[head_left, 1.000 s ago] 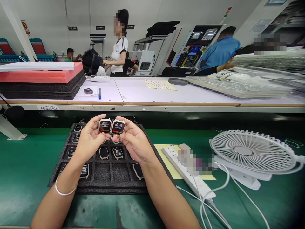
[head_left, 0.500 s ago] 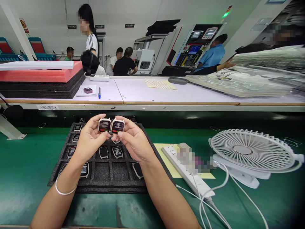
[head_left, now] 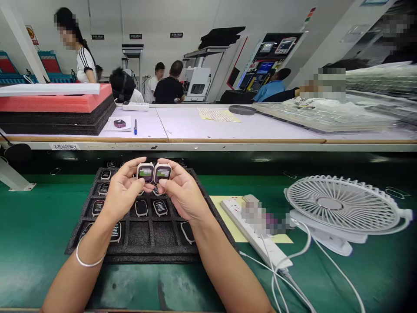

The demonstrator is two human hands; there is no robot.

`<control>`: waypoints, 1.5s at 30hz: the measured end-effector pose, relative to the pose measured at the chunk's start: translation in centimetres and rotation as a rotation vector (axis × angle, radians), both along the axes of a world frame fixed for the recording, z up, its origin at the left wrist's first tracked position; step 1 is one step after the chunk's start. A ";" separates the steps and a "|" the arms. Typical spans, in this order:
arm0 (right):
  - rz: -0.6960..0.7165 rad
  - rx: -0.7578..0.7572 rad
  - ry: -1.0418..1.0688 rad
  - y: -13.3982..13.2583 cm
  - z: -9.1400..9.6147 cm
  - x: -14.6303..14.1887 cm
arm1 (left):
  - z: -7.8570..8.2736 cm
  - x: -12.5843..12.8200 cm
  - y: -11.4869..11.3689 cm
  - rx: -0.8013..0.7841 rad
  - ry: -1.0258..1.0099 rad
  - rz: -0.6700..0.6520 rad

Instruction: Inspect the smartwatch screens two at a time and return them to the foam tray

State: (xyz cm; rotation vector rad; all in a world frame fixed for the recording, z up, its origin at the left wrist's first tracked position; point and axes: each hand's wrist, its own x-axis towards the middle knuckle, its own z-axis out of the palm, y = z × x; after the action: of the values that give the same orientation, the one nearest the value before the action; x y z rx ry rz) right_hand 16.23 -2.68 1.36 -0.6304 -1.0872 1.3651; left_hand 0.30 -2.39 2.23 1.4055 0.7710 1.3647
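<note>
Left hand: the left hand (head_left: 122, 193) was closed on the left watch body (head_left: 145, 172), thumb and fingertips pinching the case by its edges, screen turned up toward the camera.
Right hand: the right hand (head_left: 182, 195) was clamped the same way on the right watch body (head_left: 162, 172).
Where they were: the two bodies were held side by side, touching or very nearly so, above the far half of the foam tray (head_left: 143, 248) and clear of it.
Screens: both were lit with a green band; the text was too small to read.
Tray: black foam with gridded pockets lay on the green mat (head_left: 35, 226), and several pockets held more watch bodies.
Handling: each body looked small, light and rigid. The glossy face was probably slippery and easy to smear or scratch, so the case edges seemed the safest hold.
Nearby: a power strip (head_left: 257, 239) and a desk fan (head_left: 342, 206) stood to the right, well apart from the hands.
</note>
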 end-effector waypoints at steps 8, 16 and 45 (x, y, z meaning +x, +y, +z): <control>-0.044 0.011 -0.022 0.4 -0.4 -0.1 | 0.0 0.2 0.0 -0.049 -0.012 0.013; -0.059 0.018 -0.026 0.2 -0.3 -0.3 | -0.2 0.0 0.1 -0.054 -0.035 -0.017; 0.130 0.115 0.063 2.4 4.5 -0.4 | 4.5 -0.7 0.0 0.038 -0.103 0.017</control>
State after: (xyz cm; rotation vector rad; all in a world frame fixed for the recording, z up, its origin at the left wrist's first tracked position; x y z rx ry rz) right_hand 15.85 -0.27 5.83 -0.4361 -1.1637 1.4131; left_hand -0.44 -2.35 6.74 1.3491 0.6939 1.4604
